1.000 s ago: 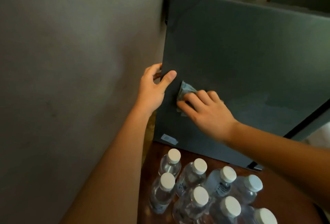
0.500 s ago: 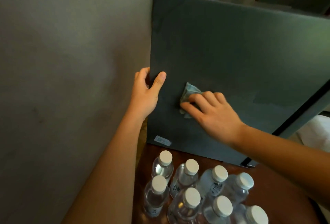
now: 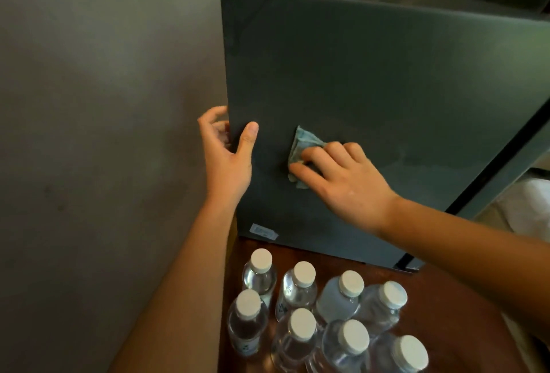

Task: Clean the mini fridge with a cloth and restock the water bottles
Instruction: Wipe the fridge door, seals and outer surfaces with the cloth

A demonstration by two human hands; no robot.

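Observation:
The dark grey mini fridge (image 3: 372, 84) stands on a wooden table, its side panel facing me. My right hand (image 3: 342, 176) presses a crumpled blue-green cloth (image 3: 302, 146) flat against that panel, fingers spread over it. My left hand (image 3: 226, 158) is at the panel's left edge, thumb on the front face and fingers curled loosely behind the edge, next to the wall. Several clear water bottles (image 3: 321, 310) with white caps stand in a cluster on the table below the fridge.
A plain grey wall (image 3: 104, 134) runs close along the left of the fridge. The brown wooden table (image 3: 446, 298) carries fridge and bottles. A black door seam (image 3: 491, 170) marks the fridge's right end. Something white (image 3: 526, 203) lies beyond it.
My right hand has slid the cloth to the right across the panel. My left hand has loosened at the edge, its fingers lifting off.

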